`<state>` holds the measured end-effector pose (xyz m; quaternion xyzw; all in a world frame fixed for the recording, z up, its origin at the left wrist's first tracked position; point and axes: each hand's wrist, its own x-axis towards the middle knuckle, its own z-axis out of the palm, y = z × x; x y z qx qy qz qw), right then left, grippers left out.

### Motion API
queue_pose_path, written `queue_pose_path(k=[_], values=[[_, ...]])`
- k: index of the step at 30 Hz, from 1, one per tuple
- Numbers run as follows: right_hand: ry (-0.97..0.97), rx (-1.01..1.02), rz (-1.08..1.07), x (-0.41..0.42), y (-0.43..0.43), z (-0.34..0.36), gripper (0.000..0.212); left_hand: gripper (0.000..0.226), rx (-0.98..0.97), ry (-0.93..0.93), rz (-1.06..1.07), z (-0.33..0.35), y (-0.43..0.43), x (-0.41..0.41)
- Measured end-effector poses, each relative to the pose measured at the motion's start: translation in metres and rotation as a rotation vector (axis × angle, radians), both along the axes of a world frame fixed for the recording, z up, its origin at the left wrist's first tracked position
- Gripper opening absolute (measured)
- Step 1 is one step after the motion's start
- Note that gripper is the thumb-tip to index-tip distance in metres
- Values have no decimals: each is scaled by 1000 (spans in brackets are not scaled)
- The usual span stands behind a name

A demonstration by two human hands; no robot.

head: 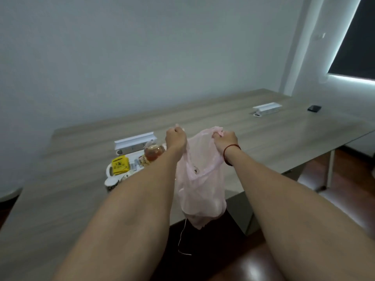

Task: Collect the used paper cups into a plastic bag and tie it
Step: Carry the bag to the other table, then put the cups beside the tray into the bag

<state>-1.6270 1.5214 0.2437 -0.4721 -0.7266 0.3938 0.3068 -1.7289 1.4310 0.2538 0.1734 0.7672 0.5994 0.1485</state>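
A thin pink plastic bag (pixel 199 179) hangs in the air in front of me, over the near edge of the grey wooden table (pixel 253 142). Pale rounded shapes, likely paper cups (pixel 205 207), show through its lower part. My left hand (pixel 176 137) grips the bag's left handle in a fist. My right hand (pixel 224 137), with a red string round the wrist, grips the right handle. The bag's mouth is stretched between both hands. A thin white string (pixel 182 238) dangles below the bag.
On the table to the left stands a white tray (pixel 110 171) with a glass teapot (pixel 154 153), a yellow packet (pixel 120 165) and a small cup (pixel 111 182). Two white socket boxes (pixel 135 142) (pixel 267 108) and a dark small object (pixel 314 108) lie further back.
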Motion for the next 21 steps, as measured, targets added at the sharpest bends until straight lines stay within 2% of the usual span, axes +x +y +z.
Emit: queue_pose_path(k=[5,8,11,14,17,21], values=[[4,15,-83,-12,94,18,36,49,29,24,-69,12,102,-24],[42,26,-119,-19,144,33,37,41,35,71,-140,22,159,-31],[6,-8,-113,-23,172,22,36,43,-26,-6,-198,2,187,-38],[-47,-48,-85,-31,190,0,37,46,-111,-104,-129,-31,190,-46],[-45,-87,-57,-46,208,-23,37,42,-189,-121,-26,-63,190,-62],[-86,-101,29,-70,216,-53,37,35,-247,-148,-2,-94,176,-84]])
